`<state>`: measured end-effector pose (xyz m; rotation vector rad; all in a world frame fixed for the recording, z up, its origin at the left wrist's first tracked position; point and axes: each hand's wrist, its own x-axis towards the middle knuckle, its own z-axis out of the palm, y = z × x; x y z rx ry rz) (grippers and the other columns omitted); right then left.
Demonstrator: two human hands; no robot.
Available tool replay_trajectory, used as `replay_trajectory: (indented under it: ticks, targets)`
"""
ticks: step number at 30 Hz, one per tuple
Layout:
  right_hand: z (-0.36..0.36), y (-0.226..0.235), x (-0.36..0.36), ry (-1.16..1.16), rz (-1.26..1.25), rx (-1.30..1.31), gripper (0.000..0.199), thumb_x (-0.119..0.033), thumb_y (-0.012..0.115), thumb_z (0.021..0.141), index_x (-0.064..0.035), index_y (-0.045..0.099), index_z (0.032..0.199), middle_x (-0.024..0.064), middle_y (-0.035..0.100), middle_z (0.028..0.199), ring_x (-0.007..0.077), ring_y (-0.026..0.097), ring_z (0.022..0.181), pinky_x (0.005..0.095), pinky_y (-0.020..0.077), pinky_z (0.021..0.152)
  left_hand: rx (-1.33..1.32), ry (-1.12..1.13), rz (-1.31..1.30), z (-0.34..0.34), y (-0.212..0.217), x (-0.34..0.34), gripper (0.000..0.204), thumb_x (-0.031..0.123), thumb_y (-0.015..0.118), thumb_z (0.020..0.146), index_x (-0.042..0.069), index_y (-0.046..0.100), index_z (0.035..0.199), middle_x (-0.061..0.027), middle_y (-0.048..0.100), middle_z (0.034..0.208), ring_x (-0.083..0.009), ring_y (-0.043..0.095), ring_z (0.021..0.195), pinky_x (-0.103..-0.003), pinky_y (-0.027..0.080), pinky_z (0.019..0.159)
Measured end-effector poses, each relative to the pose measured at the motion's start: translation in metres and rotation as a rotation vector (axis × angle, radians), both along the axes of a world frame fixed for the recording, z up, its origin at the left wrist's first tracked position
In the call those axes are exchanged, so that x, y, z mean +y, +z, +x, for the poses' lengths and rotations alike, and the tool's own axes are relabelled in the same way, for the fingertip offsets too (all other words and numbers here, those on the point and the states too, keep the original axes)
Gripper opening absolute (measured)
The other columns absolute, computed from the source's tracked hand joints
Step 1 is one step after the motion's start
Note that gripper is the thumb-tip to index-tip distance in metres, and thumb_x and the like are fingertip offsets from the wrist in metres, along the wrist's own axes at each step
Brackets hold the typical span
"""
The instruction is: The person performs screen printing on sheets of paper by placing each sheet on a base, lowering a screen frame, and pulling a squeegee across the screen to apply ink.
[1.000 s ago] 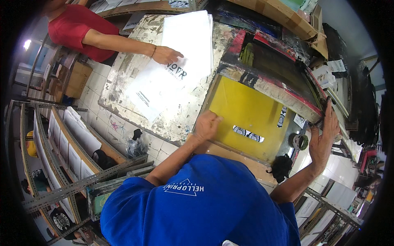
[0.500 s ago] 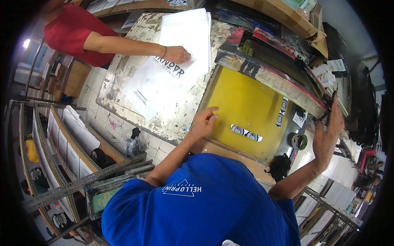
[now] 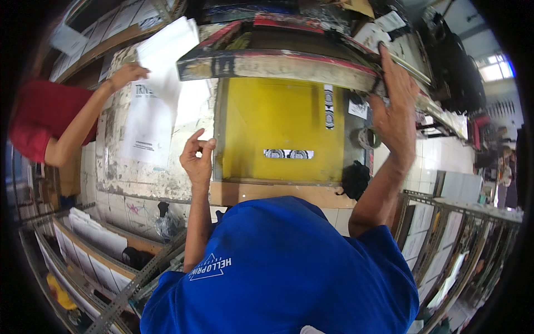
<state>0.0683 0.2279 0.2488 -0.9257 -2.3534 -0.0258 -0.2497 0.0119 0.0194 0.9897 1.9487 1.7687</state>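
My right hand [image 3: 396, 108] holds the right end of a raised screen-printing frame [image 3: 278, 63], its thumb below and long fingers stretched up along the end. Under the frame lies a flat yellow printing board [image 3: 267, 111]. A black-and-white patterned strip [image 3: 288, 154] sits near its front edge, and another upright strip [image 3: 329, 106] is at its right. My left hand [image 3: 198, 158] hovers just left of the board, with nothing in it, index finger and thumb loosely curved with a gap between them.
At left, another person's hand [image 3: 130, 73] is over printed white sheets [image 3: 150, 131] on a paint-spotted table [image 3: 175, 181]. A tape roll [image 3: 368, 138] and a black cloth [image 3: 355, 179] lie right of the board. Metal racks [image 3: 125, 295] stand near me on both sides.
My view has swung to the right. My left hand has moved off the yellow board to its left side. The other person's hand has drawn back leftward over the sheets. My right hand stays on the frame.
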Motion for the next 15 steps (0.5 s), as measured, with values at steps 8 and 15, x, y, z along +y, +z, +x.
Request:
replay_trajectory:
  ticks: [8, 15]
  targets:
    - [0.005, -0.007, -0.004, -0.016, -0.019, 0.028, 0.08, 0.001, 0.07, 0.077, -0.0098, 0.046, 0.153, 0.0154, 0.06, 0.135, 0.0311, 0.051, 0.13, 0.047, 0.0274, 0.115, -0.168, -0.203, 0.224, 0.037, 0.072, 0.033, 0.051, 0.007, 0.07, 0.097, -0.009, 0.05, 0.14, -0.0095, 0.074, 0.091, -0.0111, 0.065, 0.084, -0.025, 0.053, 0.08]
    - [0.006, -0.003, -0.008, -0.047, -0.047, 0.013, 0.084, 0.003, 0.069, 0.075, -0.0098, 0.045, 0.154, 0.0159, 0.061, 0.133, 0.0325, 0.052, 0.128, 0.0473, 0.0279, 0.114, 0.006, -0.086, -0.047, 0.019, 0.045, 0.041, 0.041, 0.018, 0.074, 0.095, -0.002, 0.065, 0.13, -0.0052, 0.075, 0.099, -0.0081, 0.064, 0.089, -0.026, 0.05, 0.08]
